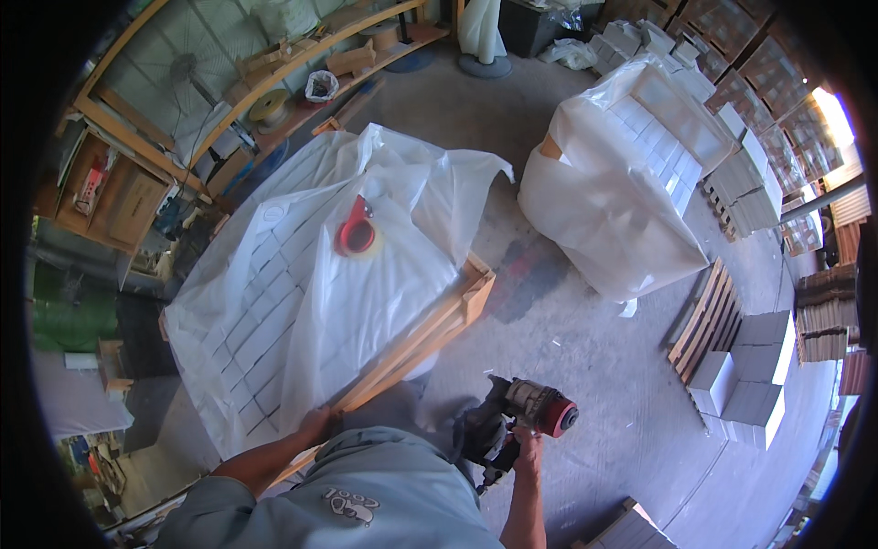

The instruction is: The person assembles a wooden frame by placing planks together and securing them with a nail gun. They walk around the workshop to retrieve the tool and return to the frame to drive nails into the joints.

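In my right hand [525, 446] is a nail gun [530, 401] with a red cap, held by its handle out beside my body. My left hand [317, 426] is closed around a wooden frame [416, 343] that stands along the near right side of a large stack. Clear plastic sheeting [366, 302] drapes over that stack. Rows of white boxes [251, 306] show through the plastic. On top of the sheeting lies a red tape dispenser [357, 236]. The fingers of my left hand are partly hidden against the wood.
At the right stands a second plastic-wrapped stack [604, 201]. Beyond it are a wooden pallet [704, 316] and more white boxes [754, 375]. Another stack [631, 529] sits at the lower right. A cluttered wooden shelf [302, 82] runs along the back left, with a cable spool [269, 108] on it.
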The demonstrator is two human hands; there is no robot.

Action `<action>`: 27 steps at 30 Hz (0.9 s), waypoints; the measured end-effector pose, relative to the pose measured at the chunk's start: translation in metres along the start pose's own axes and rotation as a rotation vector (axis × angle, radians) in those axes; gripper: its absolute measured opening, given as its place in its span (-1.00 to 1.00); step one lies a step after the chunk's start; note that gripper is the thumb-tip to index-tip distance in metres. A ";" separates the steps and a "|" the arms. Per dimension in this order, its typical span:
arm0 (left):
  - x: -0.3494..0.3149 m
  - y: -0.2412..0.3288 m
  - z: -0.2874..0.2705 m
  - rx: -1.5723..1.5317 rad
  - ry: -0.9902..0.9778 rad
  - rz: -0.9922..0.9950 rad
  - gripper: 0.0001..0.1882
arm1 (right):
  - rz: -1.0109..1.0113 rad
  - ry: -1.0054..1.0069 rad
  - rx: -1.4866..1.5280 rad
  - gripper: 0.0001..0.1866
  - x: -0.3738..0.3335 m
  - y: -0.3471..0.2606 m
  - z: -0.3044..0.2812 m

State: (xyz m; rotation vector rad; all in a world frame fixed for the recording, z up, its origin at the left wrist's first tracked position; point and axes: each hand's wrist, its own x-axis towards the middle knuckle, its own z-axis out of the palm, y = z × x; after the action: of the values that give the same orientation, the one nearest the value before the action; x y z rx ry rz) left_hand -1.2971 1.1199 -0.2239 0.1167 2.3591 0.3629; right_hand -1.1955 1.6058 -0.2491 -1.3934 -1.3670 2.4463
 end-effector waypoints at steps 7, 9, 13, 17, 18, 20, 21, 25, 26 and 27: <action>0.000 0.001 -0.003 0.010 -0.048 -0.043 -0.67 | -0.066 -0.100 0.000 -0.68 0.003 -0.042 0.029; 0.004 -0.013 0.006 -0.012 -0.045 -0.086 -0.69 | -0.104 -0.114 0.005 -0.66 0.011 -0.057 0.041; 0.011 -0.041 0.024 -0.060 -0.048 -0.107 -0.70 | -0.114 -0.096 0.150 -0.64 0.025 -0.081 0.072; 0.013 -0.057 0.030 -0.128 -0.057 -0.101 -0.68 | -0.087 -0.128 0.375 -0.65 0.033 -0.089 0.098; 0.013 -0.060 0.030 -0.105 -0.062 -0.096 -0.67 | -0.092 -0.160 0.422 -0.65 0.034 -0.089 0.101; 0.012 -0.063 0.031 -0.100 -0.080 -0.141 -0.66 | -0.039 -0.119 0.499 -0.65 0.035 -0.088 0.108; 0.013 -0.066 0.031 -0.067 -0.090 -0.172 -0.65 | -0.032 -0.128 0.521 -0.66 0.037 -0.087 0.110; 0.013 -0.076 0.033 -0.138 -0.080 -0.151 -0.66 | -0.018 -0.100 0.473 -0.67 0.060 -0.086 0.130; 0.013 -0.078 0.033 -0.111 -0.062 -0.101 -0.66 | 0.021 -0.070 0.445 -0.67 0.069 -0.085 0.135; 0.012 -0.080 0.034 -0.019 -0.079 -0.091 -0.66 | -0.001 -0.180 0.483 -0.67 0.077 -0.086 0.137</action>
State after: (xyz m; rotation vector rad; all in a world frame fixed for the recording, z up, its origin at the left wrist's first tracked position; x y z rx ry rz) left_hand -1.2810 1.0538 -0.2786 0.0137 2.2738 0.3308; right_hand -1.3707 1.5970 -0.2124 -1.0790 -0.7103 2.7010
